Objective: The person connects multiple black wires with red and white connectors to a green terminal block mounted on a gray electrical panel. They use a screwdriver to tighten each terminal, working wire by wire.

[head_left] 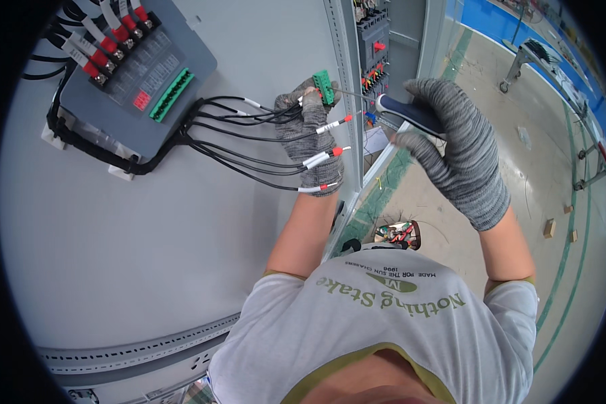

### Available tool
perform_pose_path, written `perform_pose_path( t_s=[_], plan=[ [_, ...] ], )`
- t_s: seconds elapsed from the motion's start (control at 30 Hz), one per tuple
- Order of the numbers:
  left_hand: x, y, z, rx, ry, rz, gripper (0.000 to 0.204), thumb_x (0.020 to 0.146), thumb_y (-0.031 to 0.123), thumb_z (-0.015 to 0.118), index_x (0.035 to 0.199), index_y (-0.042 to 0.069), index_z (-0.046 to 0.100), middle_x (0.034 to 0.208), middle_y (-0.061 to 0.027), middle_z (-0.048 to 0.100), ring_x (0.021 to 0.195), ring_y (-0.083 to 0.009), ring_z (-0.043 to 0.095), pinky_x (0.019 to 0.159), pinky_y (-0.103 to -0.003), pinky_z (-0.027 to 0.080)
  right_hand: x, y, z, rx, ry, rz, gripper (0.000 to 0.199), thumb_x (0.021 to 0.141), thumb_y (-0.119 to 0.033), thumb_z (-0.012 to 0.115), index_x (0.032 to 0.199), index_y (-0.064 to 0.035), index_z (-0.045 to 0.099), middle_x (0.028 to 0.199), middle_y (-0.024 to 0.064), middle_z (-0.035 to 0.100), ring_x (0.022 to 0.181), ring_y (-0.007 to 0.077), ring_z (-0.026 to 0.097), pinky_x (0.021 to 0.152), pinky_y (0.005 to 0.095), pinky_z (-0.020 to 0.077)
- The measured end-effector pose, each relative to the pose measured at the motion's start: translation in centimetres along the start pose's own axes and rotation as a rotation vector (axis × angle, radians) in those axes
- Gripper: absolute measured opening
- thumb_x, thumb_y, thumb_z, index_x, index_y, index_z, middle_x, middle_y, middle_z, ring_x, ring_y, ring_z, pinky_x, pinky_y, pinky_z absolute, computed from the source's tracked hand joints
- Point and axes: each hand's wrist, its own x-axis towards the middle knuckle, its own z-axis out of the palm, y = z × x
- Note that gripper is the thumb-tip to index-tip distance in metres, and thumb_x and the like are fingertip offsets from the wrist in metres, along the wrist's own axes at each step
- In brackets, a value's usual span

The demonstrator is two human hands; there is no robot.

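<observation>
My left hand [299, 149] pinches the green plug [324, 87] at its fingertips, and my right hand [461, 145] is wrapped around the screwdriver [411, 116], its thin rod pointing at the plug. A few black wires run under my left fingers toward the plug, so I think that part is started, but I can't tell how many are in tight. At least three more loose wires [314, 160] with red ends lie across my left glove, so those look not done. The plug is well apart from the green socket [172, 94] on the grey box [182, 40], off to the left of my grip.

The hard cabinet edge [344, 54] is just beside the plug, so I could bump it. The flat grey panel [182, 242] spreads below the box. Past my right hand is wide floor [518, 155], with a cart [552, 57] farther off.
</observation>
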Motion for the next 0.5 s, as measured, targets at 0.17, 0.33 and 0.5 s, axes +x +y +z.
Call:
perform_pose_path(
  t_s=[0.17, 0.33, 0.5],
  plan=[
    [-0.1, 0.0, -0.4, 0.113, -0.022, 0.029, 0.008, 0.087, 0.001, 0.058, 0.092, 0.001, 0.053, 0.090, -0.0206, 0.064, 0.075, -0.0266, 0.067, 0.066, -0.034, 0.059, 0.2, 1.3, -0.8, -0.296, -0.078, -0.332, 0.027, 0.077, -0.012, 0.067, 0.103, -0.0065, 0.062, 0.095, 0.0131, 0.059, 0.085, 0.0310, 0.059, 0.069, 0.0401, 0.0505],
    [-0.3, -0.8, -1.0, 0.321, 0.009, 0.161, 0.005, 0.087, 0.005, 0.058, 0.090, 0.001, 0.057, 0.088, -0.0217, 0.066, 0.073, -0.0245, 0.068, 0.064, -0.030, 0.057, 0.0, -0.1, -0.2, -0.020, -0.052, -0.001, 0.017, 0.084, -0.012, 0.064, 0.098, -0.0032, 0.063, 0.079, 0.0126, 0.061, 0.067, 0.0280, 0.060, 0.062, 0.0354, 0.0502],
    [-0.5, 0.2, -0.7, 0.192, -0.027, 0.027, 0.008, 0.087, 0.004, 0.062, 0.090, 0.003, 0.055, 0.094, -0.0123, 0.066, 0.080, -0.0141, 0.061, 0.076, -0.028, 0.051, -0.7, -0.2, 0.0, 0.343, -0.143, 0.439, 0.022, 0.088, -0.018, 0.062, 0.103, -0.0022, 0.061, 0.083, 0.0147, 0.066, 0.070, 0.0253, 0.064, 0.063, 0.0323, 0.0508]
  ],
)
